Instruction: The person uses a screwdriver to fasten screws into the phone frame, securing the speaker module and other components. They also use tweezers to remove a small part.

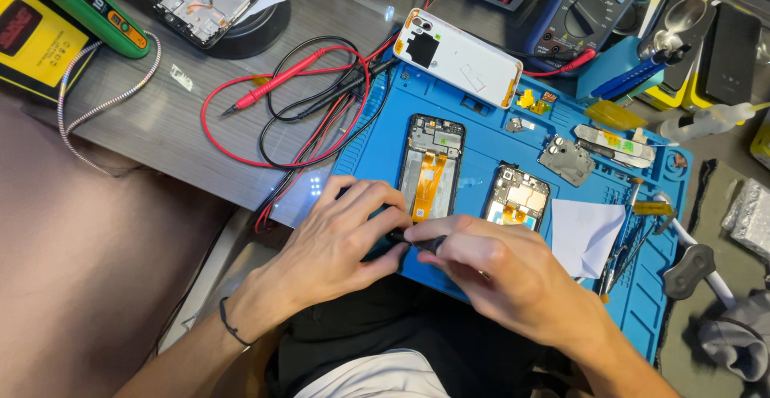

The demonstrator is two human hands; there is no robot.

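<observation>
We see a small dark tool (423, 242) at the lower middle of the frame, pinched between both hands over the near edge of the blue work mat (481, 137). Our left hand (341, 242) closes its grip on the tool's left end with fingers curled, and our right hand (501, 270) clamps the other end between thumb and forefinger; what kind of tool it is we cannot tell.

Just above the hands an opened phone frame (431, 165) lies on the mat with an orange flex strip down its middle, and a smaller opened phone part (517, 197) sits just to its right. A white sheet of paper (584, 234) lies beside that. Toward the upper middle a white phone back cover (461, 57) rests across the mat's far edge.

Red and black probe leads (297, 101) coil on the grey bench (160, 125) at upper left, and a multimeter (581, 9) stands at the top right.
</observation>
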